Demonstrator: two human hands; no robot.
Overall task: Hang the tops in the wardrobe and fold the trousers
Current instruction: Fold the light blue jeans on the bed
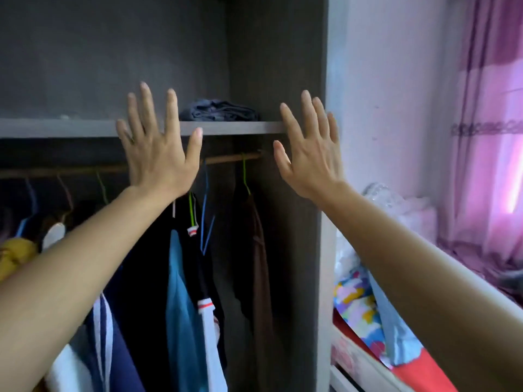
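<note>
Hands, head view: left hand & right hand were both held up w/ fingers spread, gripping nothing. Folded trousers lay on the shelf between the two hands & beyond them, long axis along the shelf edge; left hand looked nearer. Below, the tops hung on the rail in the wardrobe

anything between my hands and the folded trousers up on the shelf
Nothing visible. The folded trousers lie on the shelf, near its right end, showing in the gap between the left hand and the right hand. Both hands are open and hold nothing, and no object sits in front of the pile.
</note>
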